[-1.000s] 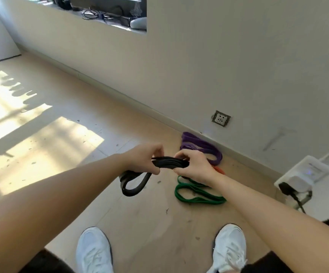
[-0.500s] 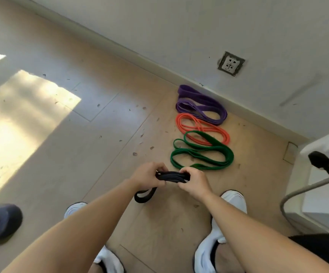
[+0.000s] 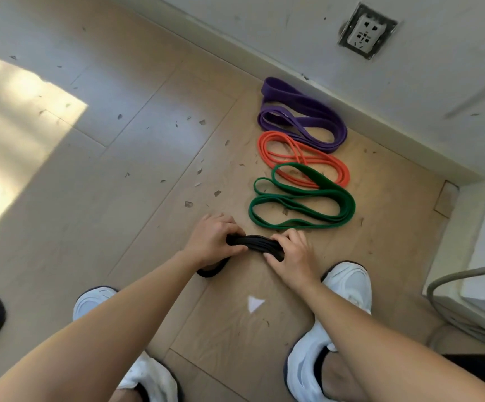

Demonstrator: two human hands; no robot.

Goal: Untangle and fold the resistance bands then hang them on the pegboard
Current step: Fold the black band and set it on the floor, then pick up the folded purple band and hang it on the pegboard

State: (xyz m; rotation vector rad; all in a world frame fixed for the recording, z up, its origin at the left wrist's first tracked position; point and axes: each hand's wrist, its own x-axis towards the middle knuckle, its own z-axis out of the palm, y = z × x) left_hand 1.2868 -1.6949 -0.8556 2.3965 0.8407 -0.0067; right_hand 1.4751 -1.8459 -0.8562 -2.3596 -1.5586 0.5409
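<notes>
Low above the floor (image 3: pixel 96 204), between the white shoes (image 3: pixel 348 282), the left hand (image 3: pixel 212 242) and right hand (image 3: pixel 290 256) each grip one end of the folded black band (image 3: pixel 252 242), fingers curled round it. Compared with half a second ago, both hands sit closer to the floor and less of the loop dangles under the left hand. The bundle's long axis runs left to right, dipping slightly toward the right hand. Just beyond lie the green band (image 3: pixel 345 204), orange band (image 3: pixel 261 147) and purple band (image 3: pixel 308 123), in a row toward the wall, with the green overlapping the orange.
</notes>
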